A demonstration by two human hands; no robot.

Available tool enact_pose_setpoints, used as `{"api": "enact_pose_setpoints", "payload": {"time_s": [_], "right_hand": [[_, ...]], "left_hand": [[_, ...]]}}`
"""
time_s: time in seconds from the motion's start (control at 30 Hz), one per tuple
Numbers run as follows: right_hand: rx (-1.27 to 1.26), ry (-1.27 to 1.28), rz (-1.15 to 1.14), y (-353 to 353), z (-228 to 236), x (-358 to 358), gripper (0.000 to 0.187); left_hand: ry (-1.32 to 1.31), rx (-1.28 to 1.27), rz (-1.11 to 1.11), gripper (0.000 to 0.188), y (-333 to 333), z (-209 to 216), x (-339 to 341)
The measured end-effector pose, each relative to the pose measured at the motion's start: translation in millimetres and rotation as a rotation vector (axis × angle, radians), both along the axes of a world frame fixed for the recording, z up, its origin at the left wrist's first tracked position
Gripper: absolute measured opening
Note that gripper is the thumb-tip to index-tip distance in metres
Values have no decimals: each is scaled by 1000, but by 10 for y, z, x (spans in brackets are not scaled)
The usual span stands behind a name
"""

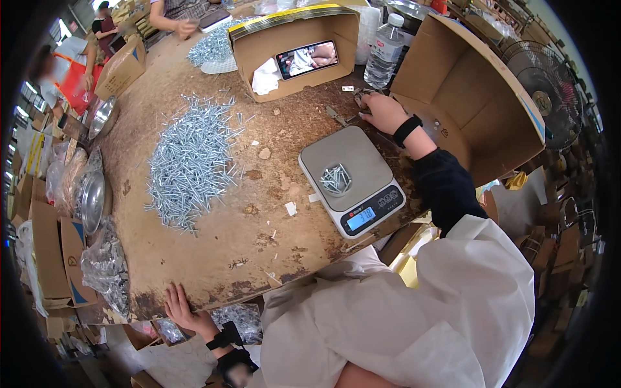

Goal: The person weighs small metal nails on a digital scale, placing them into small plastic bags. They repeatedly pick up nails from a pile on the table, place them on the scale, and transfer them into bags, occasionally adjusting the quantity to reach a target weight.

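Note:
A digital scale (348,165) stands at the table's right front, its blue display lit. On its plate a small clear dish or bag (336,180) holds several silvery screws. Beyond the scale, my right hand (383,115) reaches to the table with fingers curled at a small metal piece; what it grips is partly hidden. Another small grey metal piece (336,117) lies just left of that hand. My left hand (183,310) rests on the table's front edge, fingers stretched out, holding nothing. A large heap of silvery screws (192,161) lies left of the scale.
An open cardboard box (475,97) stands at right, a water bottle (384,55) beside it. A smaller box (297,48) props up a phone (307,59). Metal bowls (92,202) and plastic bags line the left edge. Other people work across the table; a fan (540,94) is far right.

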State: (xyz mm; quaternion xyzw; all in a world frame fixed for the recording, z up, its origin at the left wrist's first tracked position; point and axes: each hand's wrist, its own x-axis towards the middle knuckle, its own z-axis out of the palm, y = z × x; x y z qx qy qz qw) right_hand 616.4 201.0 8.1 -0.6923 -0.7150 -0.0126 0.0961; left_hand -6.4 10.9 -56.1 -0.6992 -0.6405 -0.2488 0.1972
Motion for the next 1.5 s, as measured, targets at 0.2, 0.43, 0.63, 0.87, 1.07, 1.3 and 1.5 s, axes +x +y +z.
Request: {"api": "enact_pose_setpoints", "payload": {"time_s": [0.2,0.43,0.63,0.87,1.07,1.3,1.5], "right_hand": [[104,132,76,54,-37,12,11],[97,225,94,-9,13,26,11],[90,278,32,-101,59,-77,14],[132,284,124,-94,-18,-100,16],[136,282,131,-104,-46,-92,17],[139,240,70,-139,20,-164,14],[108,248,63,-141,6,-130,24]], "left_hand": [[25,9,-24,40,-3,47,-3],[9,25,74,42,11,21,70],[-88,46,128,46,51,-35,75],[-54,-47,133,53,33,172,261],[-167,-504,186,81,-58,681,704],[-438,-603,-698,38,233,1305,1706],[-179,-638,-1166,31,520,1129,2604]]}}
